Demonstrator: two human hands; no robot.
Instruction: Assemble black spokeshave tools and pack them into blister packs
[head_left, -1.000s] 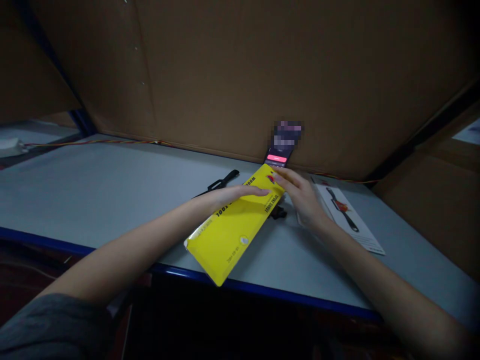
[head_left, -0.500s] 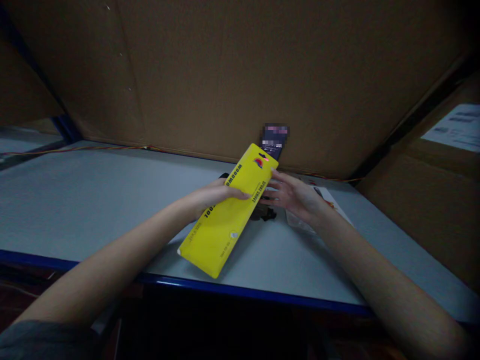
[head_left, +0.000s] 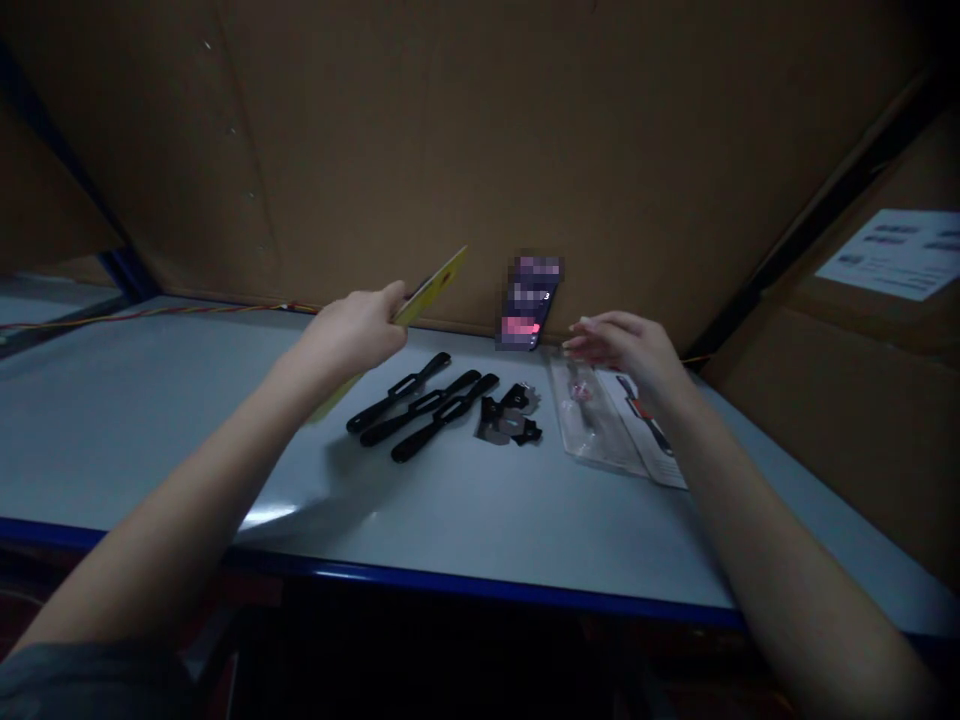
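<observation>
My left hand grips a yellow spokeshave packaging card, now turned almost edge-on above the table. Its printed front is mostly out of sight, and the lower part shows behind my wrist. Below and to the right lie three black spokeshave bodies side by side. A small cluster of black and grey metal pieces rests beside them. My right hand is open and holds nothing, fingers stretched leftward. Under it are a clear plastic blister pack and a printed sheet picturing a spokeshave, partly covered by my forearm.
A phone with a lit screen leans against the cardboard wall at the back. Thin red and yellow wires run along the rear edge. A cardboard box with a white label stands at right. A blue edge borders the table's front.
My left hand has carried the card left and tilted it from face-up to edge-on, uncovering the spokeshave bodies. My right hand has left the card and moved right.
</observation>
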